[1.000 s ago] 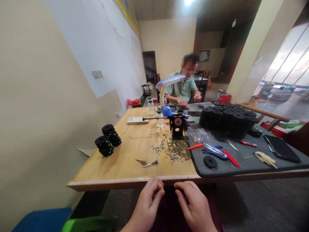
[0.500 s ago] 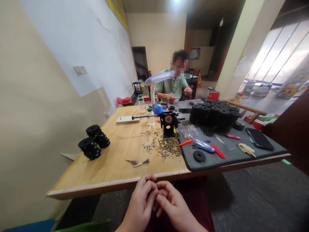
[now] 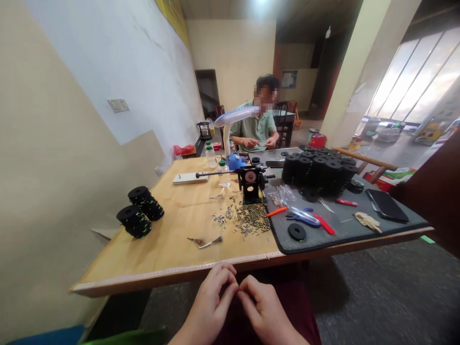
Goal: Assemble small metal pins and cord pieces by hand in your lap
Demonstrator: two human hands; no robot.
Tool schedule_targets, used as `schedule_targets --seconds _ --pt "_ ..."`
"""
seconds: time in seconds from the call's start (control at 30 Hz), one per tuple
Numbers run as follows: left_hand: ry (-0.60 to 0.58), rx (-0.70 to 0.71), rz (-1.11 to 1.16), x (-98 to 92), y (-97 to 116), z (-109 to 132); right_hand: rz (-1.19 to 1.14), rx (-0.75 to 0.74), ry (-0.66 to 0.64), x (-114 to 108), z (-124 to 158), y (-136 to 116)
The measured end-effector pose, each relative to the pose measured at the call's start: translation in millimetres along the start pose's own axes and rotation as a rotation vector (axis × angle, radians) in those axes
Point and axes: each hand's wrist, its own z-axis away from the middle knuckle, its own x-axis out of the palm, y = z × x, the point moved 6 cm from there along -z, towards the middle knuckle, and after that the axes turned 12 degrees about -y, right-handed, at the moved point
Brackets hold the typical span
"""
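Below the front edge of the wooden table (image 3: 172, 249), my left hand (image 3: 212, 302) and my right hand (image 3: 262, 311) meet over my lap. The fingers of both are curled and their tips touch in a pinch; what they hold, if anything, is too small to make out. On the table ahead lie a heap of small beads (image 3: 251, 219), a black hand-cranked winder (image 3: 250, 184) and two small tools (image 3: 204, 242).
Two black spools (image 3: 140, 213) sit at the table's left. A dark mat (image 3: 345, 223) on the right carries scissors (image 3: 304, 216), a black disc (image 3: 296, 232) and several black spools (image 3: 318, 171). A desk lamp (image 3: 233, 129) stands behind. Another person (image 3: 257, 127) sits at the far end.
My hands came together from slightly apart to fingertips touching. The view swung a little, so the table sits further left and higher than a second ago.
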Motion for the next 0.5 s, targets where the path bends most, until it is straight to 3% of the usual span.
schedule_targets --seconds 0.13,0.23,0.4,0.5 --pt "0.119 -0.039 -0.079 -24.8 -11 -10 -0.245 0.082 0.042 -3 0 14" --pt "0.172 -0.088 -0.282 -43.8 -26 -24 -0.478 0.102 0.097 -6 -2 24" --pt "0.073 -0.3 -0.696 -49.0 -58 -51 -0.705 0.197 0.153 -6 -2 35" --pt "-0.004 -0.353 -0.78 -43.4 -67 -62 -0.748 0.253 0.181 -6 0 38"
